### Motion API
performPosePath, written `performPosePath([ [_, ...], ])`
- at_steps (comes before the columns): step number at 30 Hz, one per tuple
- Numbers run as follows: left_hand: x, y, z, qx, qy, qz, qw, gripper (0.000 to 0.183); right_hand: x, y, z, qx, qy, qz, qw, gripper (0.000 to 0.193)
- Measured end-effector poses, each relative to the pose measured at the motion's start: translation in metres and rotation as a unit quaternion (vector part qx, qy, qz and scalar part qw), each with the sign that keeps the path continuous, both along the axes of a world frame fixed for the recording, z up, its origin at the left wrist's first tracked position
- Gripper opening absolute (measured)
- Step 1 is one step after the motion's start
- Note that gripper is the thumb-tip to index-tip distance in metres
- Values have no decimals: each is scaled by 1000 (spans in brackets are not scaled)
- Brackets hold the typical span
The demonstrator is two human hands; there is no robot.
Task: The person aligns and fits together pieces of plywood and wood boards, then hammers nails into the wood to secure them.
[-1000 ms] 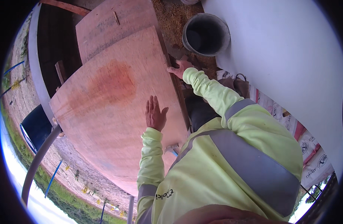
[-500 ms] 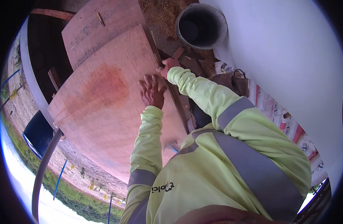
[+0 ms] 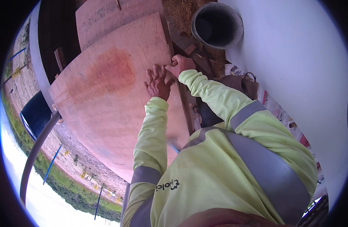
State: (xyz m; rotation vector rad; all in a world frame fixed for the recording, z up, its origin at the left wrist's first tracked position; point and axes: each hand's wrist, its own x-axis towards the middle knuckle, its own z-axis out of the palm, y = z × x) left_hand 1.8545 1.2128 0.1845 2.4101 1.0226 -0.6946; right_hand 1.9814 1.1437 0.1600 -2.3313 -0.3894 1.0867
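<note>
A large reddish plywood sheet [image 3: 106, 109] with a darker rust-coloured stain lies in front of me. My left hand [image 3: 158, 84] rests palm down on its face, fingers spread, close to the right edge. Just beside it, my right hand [image 3: 180, 66] is closed at that edge, the thumb reaching over the face and the other fingers curled. Its grip on the underside is hidden. Along the edge runs a wooden batten [image 3: 185, 108]. Another plywood sheet [image 3: 117, 19] lies beyond the first, partly overlapped by it.
A grey bucket [image 3: 217, 25] stands at the far right by a big white surface [image 3: 291, 56]. A brown bag [image 3: 238, 85] and stacked printed sacks [image 3: 287, 121] lie to my right. At left are a curved grey pipe [image 3: 39, 151] and a dark container [image 3: 38, 113].
The view has shifted, so the sheet, bucket and hands sit somewhat differently in the picture. My right hand has come slightly nearer the left one, its thumb now further over the sheet.
</note>
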Motion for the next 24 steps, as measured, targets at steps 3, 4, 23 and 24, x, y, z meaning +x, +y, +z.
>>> performPosePath([
  [3, 0, -2, 2, -20, -21, 25, 999, 74, 6, 1, -7, 0, -15, 42, 999, 40],
  [4, -2, -2, 2, -18, -25, 44, 999, 74, 11, 0, -8, 6, -47, 54, 997, 38],
  [23, -600, -466, 53, 136, 93, 645, 746, 54, -19, -109, -93, -3, 58, 70, 996, 16],
  [24, -589, -464, 36, 123, 70, 649, 748, 54, -23, -123, -83, -21, 58, 66, 996, 16],
])
